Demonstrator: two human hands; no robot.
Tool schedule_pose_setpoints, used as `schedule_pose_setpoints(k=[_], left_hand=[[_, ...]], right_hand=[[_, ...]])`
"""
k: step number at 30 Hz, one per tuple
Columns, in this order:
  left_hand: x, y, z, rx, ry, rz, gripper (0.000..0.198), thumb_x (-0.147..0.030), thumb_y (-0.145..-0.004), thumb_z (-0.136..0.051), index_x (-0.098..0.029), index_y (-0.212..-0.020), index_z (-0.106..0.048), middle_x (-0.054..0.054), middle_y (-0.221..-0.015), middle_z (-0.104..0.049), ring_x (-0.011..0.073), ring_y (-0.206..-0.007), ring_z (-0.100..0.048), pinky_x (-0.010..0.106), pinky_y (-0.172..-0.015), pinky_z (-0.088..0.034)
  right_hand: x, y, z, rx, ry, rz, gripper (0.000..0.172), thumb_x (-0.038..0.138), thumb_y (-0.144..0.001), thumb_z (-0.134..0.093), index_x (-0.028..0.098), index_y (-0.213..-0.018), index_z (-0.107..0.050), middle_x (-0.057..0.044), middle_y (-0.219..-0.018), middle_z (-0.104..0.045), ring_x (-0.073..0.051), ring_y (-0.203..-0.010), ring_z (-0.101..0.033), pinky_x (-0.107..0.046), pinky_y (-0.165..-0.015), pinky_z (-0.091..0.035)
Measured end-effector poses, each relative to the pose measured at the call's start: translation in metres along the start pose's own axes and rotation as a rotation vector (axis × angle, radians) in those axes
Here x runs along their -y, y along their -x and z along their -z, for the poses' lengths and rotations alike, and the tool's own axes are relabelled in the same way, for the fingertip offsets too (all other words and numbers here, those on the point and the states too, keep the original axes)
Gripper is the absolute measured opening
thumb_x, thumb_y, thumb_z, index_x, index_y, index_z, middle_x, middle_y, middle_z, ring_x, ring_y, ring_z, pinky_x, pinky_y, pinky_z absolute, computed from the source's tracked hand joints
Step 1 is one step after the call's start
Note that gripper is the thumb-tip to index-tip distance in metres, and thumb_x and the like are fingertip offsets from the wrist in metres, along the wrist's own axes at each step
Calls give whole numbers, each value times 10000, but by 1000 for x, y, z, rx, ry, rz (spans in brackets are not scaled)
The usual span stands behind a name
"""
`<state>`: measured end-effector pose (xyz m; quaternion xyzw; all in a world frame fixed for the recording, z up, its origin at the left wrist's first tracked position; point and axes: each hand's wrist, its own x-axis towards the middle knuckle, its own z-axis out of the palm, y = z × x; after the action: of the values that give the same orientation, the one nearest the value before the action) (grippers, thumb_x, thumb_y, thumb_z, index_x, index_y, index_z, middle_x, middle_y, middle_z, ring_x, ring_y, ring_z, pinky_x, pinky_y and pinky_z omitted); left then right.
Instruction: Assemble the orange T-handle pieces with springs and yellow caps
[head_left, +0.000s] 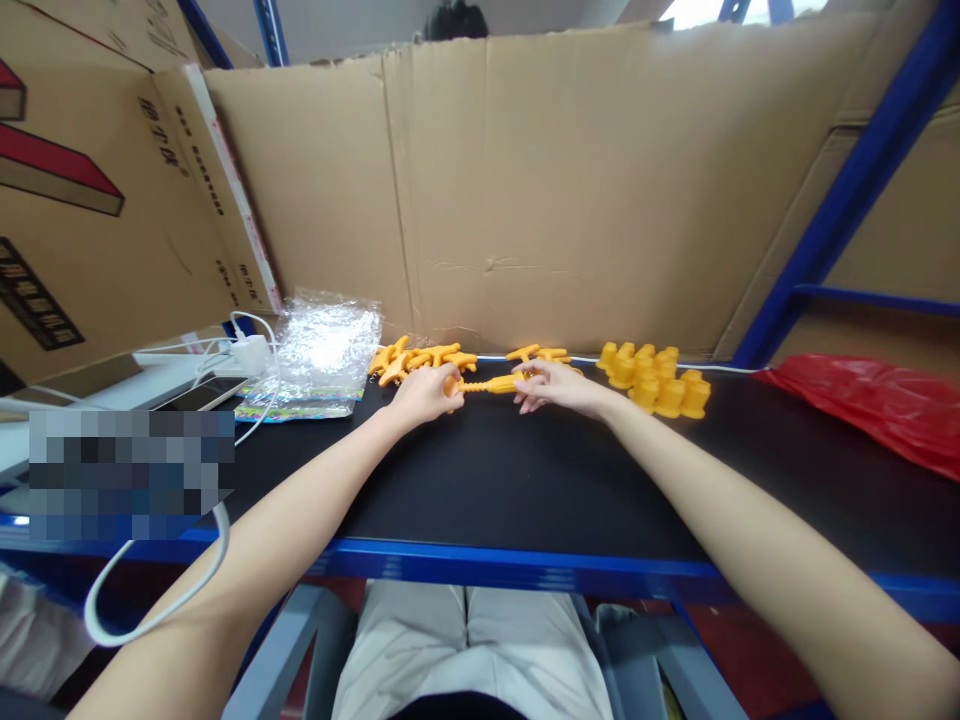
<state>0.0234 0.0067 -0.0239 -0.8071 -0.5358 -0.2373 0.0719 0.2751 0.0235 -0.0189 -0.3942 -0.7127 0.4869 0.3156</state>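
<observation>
A yellow plastic piece with a ridged, screw-like shaft [478, 386] lies level between my two hands, just above the black tabletop. My left hand [426, 396] pinches its left end, where a rounded yellow part shows beside the fingers. At the thicker right end, my right hand [553, 388] has its fingers closed around it, and they partly hide that end. Behind my left hand is a pile of yellow T-shaped handles [420, 357]. A few similar yellow handles [536, 353] lie just beyond my right hand. Several yellow cup-like pieces [652, 378] stand grouped to its right.
A cardboard wall [555, 200] rises behind the black tabletop [517, 490]. Clear plastic packaging [326, 345], a white charger [251, 353] with cables and a phone [202, 394] lie at left. A red plastic bag [862, 400] is at right, near a blue metal post [847, 200].
</observation>
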Motion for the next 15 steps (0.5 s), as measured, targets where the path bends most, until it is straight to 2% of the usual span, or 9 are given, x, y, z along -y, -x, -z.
schedule_pose_setpoints(k=[3, 7, 11, 15], left_hand=[[1, 0, -1, 2, 15, 8, 287, -324, -700, -570, -216, -958, -633, 17, -731, -639, 182, -701, -609, 268, -639, -422], [0, 1, 1, -18, 30, -14, 282, -316, -700, -574, -211, -955, -632, 20, -733, -640, 187, -699, -610, 272, -635, -420], [-2, 1, 3, -40, 41, -20, 290, -321, -707, -573, -208, -969, -626, 16, -725, -640, 183, -689, -605, 270, -630, -417], [-3, 1, 5, -45, 54, -1, 307, -334, -705, -584, -209, -982, -625, 11, -709, -639, 181, -691, -605, 270, -640, -425]], right_hand=[[-2, 1, 4, 68, -30, 51, 462, 331, -712, -739, 170, -1048, -466, -20, -725, -688, -141, -624, -673, -282, -655, -558], [2, 3, 1, 77, -1, 30, 342, 448, -780, -647, 145, -879, -521, -54, -670, -687, -142, -555, -658, -271, -600, -547], [9, 5, -8, 2, 16, -98, 538, 609, -862, -390, 123, -693, -546, -91, -528, -640, -127, -388, -582, -225, -417, -475], [12, 3, -11, -37, 60, -165, 654, 671, -853, -273, 117, -645, -550, -103, -490, -617, -124, -349, -557, -204, -336, -410]])
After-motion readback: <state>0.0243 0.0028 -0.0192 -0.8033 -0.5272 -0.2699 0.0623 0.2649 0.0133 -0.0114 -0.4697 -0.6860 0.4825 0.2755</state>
